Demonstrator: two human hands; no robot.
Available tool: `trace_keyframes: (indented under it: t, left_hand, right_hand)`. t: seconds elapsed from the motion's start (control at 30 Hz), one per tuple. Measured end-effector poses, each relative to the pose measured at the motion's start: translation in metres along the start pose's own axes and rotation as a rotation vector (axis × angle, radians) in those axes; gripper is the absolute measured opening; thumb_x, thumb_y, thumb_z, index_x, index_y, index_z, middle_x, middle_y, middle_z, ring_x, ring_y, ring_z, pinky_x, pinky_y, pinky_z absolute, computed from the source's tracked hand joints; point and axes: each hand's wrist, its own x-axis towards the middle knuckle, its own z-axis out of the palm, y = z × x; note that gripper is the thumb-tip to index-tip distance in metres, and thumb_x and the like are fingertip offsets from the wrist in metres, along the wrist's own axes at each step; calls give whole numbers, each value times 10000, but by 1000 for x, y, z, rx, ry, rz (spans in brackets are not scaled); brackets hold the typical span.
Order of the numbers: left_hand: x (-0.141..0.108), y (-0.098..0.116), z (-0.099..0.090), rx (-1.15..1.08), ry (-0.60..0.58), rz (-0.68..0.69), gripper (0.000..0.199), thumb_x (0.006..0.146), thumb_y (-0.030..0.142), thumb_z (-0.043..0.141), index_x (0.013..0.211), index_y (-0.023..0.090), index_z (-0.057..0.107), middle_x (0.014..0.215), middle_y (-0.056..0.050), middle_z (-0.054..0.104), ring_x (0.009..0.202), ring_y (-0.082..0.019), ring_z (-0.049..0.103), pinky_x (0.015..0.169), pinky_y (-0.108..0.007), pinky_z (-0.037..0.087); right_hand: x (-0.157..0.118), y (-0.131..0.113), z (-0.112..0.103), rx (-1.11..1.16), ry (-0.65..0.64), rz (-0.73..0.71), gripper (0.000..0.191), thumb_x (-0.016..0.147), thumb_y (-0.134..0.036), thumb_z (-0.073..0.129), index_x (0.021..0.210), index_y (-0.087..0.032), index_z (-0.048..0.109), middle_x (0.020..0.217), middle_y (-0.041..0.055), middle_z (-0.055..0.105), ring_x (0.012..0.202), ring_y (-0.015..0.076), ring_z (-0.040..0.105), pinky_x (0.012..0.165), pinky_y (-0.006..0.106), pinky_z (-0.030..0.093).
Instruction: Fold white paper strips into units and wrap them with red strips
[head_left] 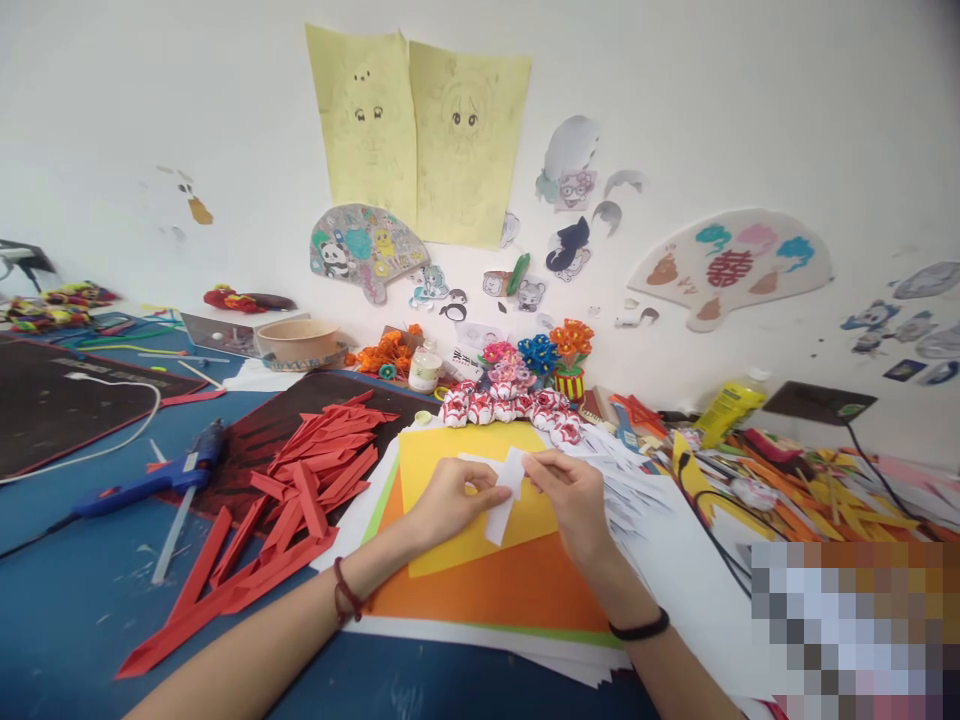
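A small white folded paper strip [500,518] is held up over a yellow sheet [439,450]. My left hand [459,500] pinches its left side between thumb and fingers. At the strip's upper right end, my right hand [566,490] grips it with thumb and fingertips. Beneath the yellow sheet lies an orange sheet [495,590], with green and white sheets showing at the edges. Folded red paper strips [307,500] are heaped to the left of the sheets.
A blue glue gun [161,478] lies at the left. Red and white folded pieces [495,405], paper flowers [538,355] and a glass jar [425,368] stand behind the sheets. Paper scraps, a yellow bottle [731,408] and a black cable [705,515] are at the right.
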Motion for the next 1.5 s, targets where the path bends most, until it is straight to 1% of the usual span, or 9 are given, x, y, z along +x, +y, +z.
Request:
trace_keyframes:
  t: [0.2,0.67,0.73,0.93,1.03,1.13,1.23,1.33,1.5]
  left_hand:
    - [1,-5,2,49,-51,15,358,818,406,599,582,136,607,565,31,556,580,-102,476,588,-214,351]
    - [-4,0,8,-32,-3,3,316,816,430,627,686,146,673,708,-47,720,677,-159,637,678,-241,450]
    - [-3,-1,8,-58,8,-10,334,798,442,643,652,142,670,682,-52,714,659,-159,624,671,-247,445]
    - [-3,-6,10,-381,-90,-74,403,720,526,695,657,128,683,643,-67,696,629,-167,617,664,-273,462]
    - [-5,-5,8,-445,-188,-111,424,706,555,695,660,134,687,651,-62,693,622,-164,611,655,-275,470]
    - [-5,-1,4,-323,-242,-53,404,772,532,642,675,146,705,684,-51,699,666,-160,607,686,-266,463]
    - [-4,3,0,-68,-161,50,365,852,470,569,768,153,728,766,-51,709,728,-166,605,712,-257,444]
    - [-1,4,-4,138,27,86,337,903,431,498,893,170,712,849,-48,707,776,-176,605,713,-257,432]
    - [1,1,-8,155,229,123,293,883,433,537,939,181,675,886,-40,692,798,-174,601,725,-258,440]
  right_hand:
    - [3,2,-3,35,86,19,172,710,-334,747,703,-165,714,619,6,625,595,143,540,604,279,449]
    - [11,4,-12,113,221,50,259,664,-383,788,723,-144,707,571,-9,569,551,127,499,527,257,408]
    - [13,4,-13,143,135,57,274,687,-408,775,795,-162,724,643,11,629,610,145,550,595,271,452]
    - [12,5,-13,233,-399,155,449,754,-555,682,1009,-190,732,984,109,717,897,243,646,867,400,484]
    - [9,10,-13,258,-462,204,435,741,-546,704,1006,-203,740,961,101,730,866,234,667,880,404,479]
    - [8,13,-14,213,-447,199,405,743,-510,721,991,-190,747,899,97,741,859,235,674,879,403,481]
    - [8,12,-14,139,-383,156,373,752,-474,724,978,-179,749,884,97,745,892,249,674,881,409,490]
    - [9,11,-11,41,-301,108,349,721,-452,749,945,-184,754,911,95,747,884,258,685,859,411,517]
    - [8,13,-6,-128,-258,-4,333,700,-411,764,950,-191,756,926,92,744,807,250,689,767,393,555]
